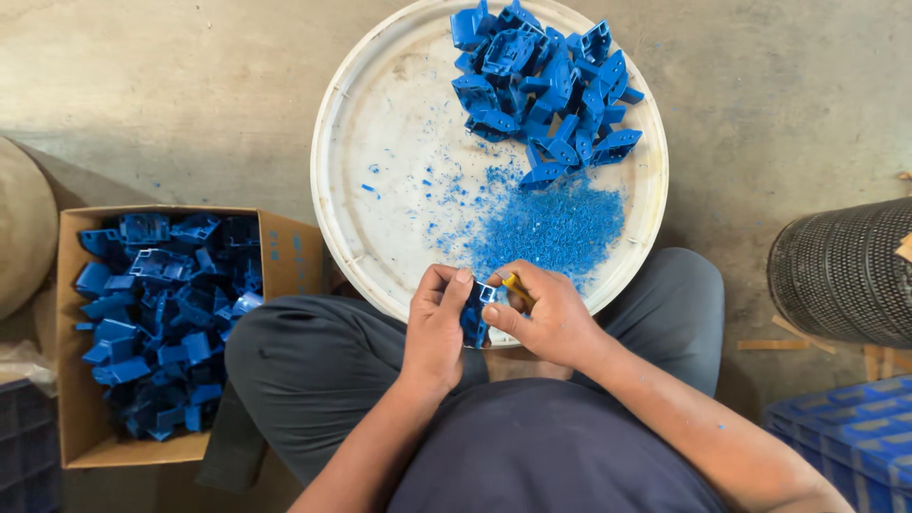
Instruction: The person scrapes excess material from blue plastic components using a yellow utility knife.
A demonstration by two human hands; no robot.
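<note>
My left hand [435, 328] grips a small blue plastic part [475, 318] over the near rim of a round white tray [361, 161]. My right hand [543, 315] holds a small yellow-handled tool [517, 285] against that part. On the tray lies a heap of blue shavings [551, 228] just beyond my hands. A pile of several blue plastic parts [546, 85] sits at the tray's far side. I sit cross-legged with the tray at my knees.
A cardboard box [76, 380] full of blue plastic parts [161, 313] stands at my left. A black mesh cylinder [841, 275] lies at the right, with a blue crate [845, 427] below it. The floor is bare concrete.
</note>
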